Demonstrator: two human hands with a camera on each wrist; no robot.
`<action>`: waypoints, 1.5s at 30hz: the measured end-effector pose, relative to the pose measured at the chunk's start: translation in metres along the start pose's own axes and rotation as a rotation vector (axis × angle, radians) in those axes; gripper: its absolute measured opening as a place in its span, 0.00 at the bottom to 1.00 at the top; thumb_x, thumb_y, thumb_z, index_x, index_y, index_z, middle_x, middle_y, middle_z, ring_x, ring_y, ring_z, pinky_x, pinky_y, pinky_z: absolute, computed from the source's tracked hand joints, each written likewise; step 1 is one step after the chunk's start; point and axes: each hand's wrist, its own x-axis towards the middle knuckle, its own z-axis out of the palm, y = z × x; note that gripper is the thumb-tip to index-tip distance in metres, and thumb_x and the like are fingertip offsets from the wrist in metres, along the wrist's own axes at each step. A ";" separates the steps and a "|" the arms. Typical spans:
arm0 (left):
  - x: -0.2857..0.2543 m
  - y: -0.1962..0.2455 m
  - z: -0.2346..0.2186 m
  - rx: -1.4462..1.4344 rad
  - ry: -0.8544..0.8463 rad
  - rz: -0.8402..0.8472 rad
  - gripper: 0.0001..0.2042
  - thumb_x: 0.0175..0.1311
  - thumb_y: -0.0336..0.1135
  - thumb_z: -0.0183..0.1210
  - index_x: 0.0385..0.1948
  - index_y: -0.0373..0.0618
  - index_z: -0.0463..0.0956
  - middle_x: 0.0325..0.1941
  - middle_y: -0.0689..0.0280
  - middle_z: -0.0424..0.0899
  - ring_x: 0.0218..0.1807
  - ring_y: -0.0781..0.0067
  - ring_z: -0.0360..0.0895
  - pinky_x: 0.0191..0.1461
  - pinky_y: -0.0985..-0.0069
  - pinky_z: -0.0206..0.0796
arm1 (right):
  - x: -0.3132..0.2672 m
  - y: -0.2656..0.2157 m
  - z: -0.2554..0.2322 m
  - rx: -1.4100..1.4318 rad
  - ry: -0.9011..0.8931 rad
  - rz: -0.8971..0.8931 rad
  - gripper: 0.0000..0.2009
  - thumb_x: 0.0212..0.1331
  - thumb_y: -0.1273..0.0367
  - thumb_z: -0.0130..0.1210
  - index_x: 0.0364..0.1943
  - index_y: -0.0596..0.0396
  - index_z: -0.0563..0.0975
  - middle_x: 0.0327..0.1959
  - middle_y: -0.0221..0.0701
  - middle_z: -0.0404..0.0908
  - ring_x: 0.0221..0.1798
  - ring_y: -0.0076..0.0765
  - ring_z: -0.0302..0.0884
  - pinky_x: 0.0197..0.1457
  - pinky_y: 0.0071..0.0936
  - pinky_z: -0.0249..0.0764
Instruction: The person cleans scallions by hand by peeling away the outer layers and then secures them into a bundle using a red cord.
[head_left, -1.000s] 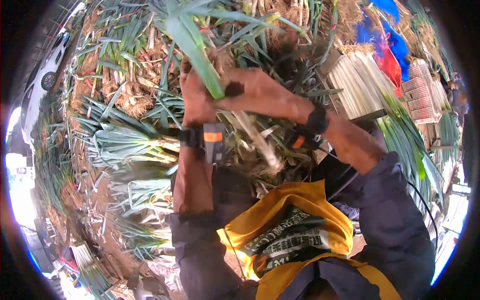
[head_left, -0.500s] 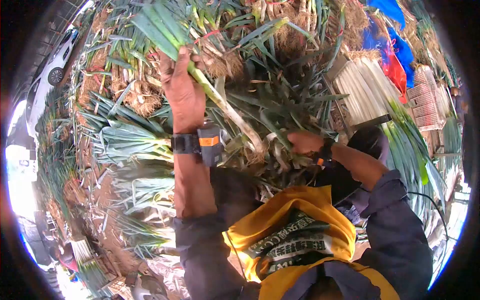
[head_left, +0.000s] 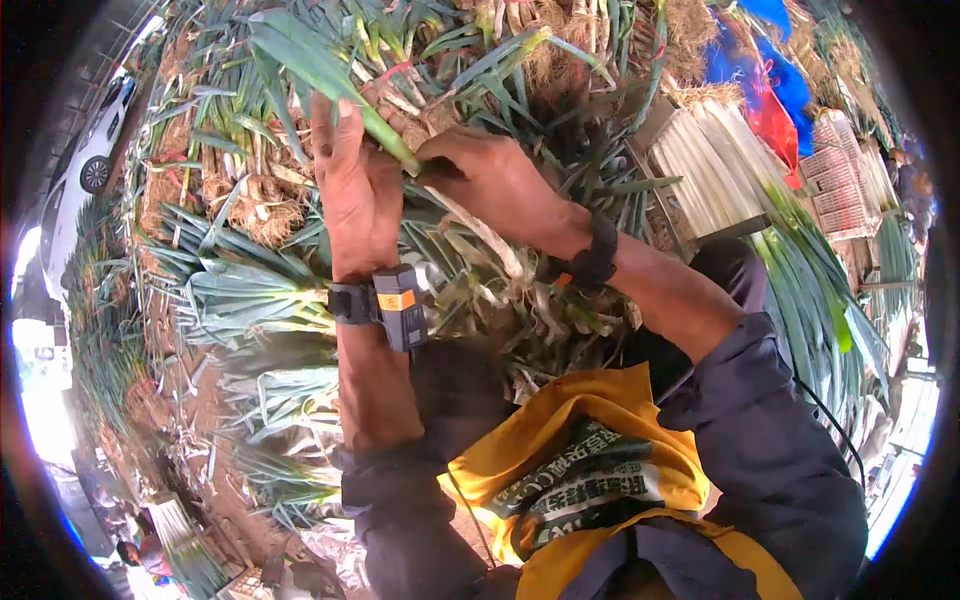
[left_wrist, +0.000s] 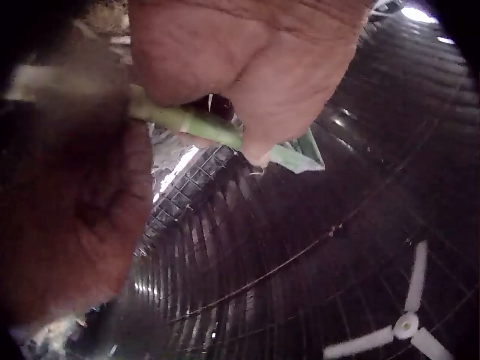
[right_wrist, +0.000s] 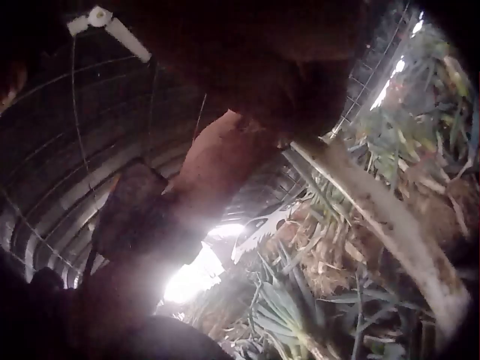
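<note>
In the head view the left hand (head_left: 355,200) grips a long leek (head_left: 388,137) by its green part, thumb over the stalk. Its leaves point up and left, and the white root end slants down to the right. The right hand (head_left: 500,188) is at the stalk just below the left, fingers bent and thumb against it. The left wrist view has the left hand (left_wrist: 255,67) curled round the green stalk (left_wrist: 202,127), with the blurred right hand (left_wrist: 82,210) beside it. From the right wrist view, the pale stalk (right_wrist: 390,225) extends below the dark right hand (right_wrist: 277,75).
Piles of leeks with roots (head_left: 265,205) lie at the upper left, and leafy bunches (head_left: 250,290) beside the left forearm. Trimmed white leeks (head_left: 705,165) stack at the right, near a red bag (head_left: 775,125) and a pink crate (head_left: 838,180). Loose leaves lie below the hands.
The right hand has risen from the leaves near the lap to the stalk beside the left hand. The left hand still holds the leek, slightly further left.
</note>
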 end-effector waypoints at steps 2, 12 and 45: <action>-0.001 0.002 -0.005 -0.018 -0.008 -0.059 0.21 0.74 0.36 0.61 0.65 0.44 0.70 0.50 0.66 0.81 0.48 0.71 0.79 0.54 0.70 0.74 | 0.000 0.003 0.000 0.063 -0.027 0.041 0.10 0.57 0.72 0.67 0.42 0.57 0.81 0.36 0.40 0.84 0.39 0.50 0.84 0.42 0.39 0.80; 0.001 0.002 -0.004 -0.028 0.039 -0.043 0.15 0.75 0.43 0.60 0.56 0.46 0.74 0.42 0.67 0.80 0.45 0.72 0.78 0.49 0.72 0.73 | -0.011 -0.013 -0.014 -0.101 -0.188 -0.009 0.07 0.61 0.70 0.64 0.39 0.56 0.80 0.37 0.37 0.82 0.41 0.49 0.83 0.44 0.39 0.79; 0.026 0.036 -0.035 -0.406 -0.457 -0.085 0.34 0.75 0.52 0.57 0.71 0.33 0.65 0.40 0.68 0.73 0.31 0.80 0.62 0.35 0.81 0.57 | 0.006 0.002 -0.016 0.255 -0.214 -0.068 0.15 0.73 0.62 0.58 0.55 0.58 0.81 0.33 0.25 0.83 0.32 0.20 0.78 0.37 0.24 0.75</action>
